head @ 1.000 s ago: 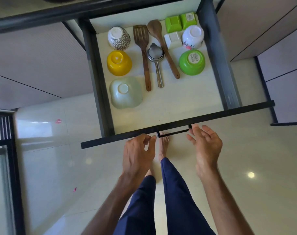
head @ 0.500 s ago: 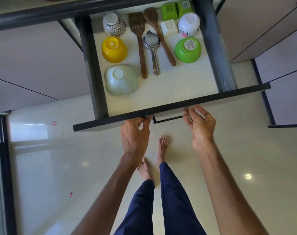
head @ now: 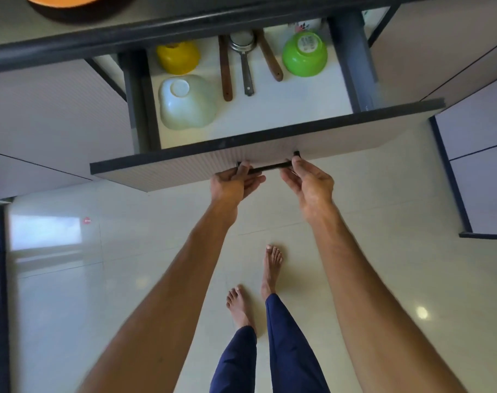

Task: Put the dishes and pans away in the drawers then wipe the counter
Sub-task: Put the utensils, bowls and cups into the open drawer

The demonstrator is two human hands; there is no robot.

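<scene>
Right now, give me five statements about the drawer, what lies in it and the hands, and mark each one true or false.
1. The left hand and the right hand both grip the handle. True.
2. The green bowl sits upside down. True.
3. The drawer is fully shut. False: it stands partly open, its contents in view.
4. The white bowl lies right of the green bowl. False: it lies at the left, in front of the yellow bowl.
5. The strainer lies between two wooden utensils. True.
</scene>
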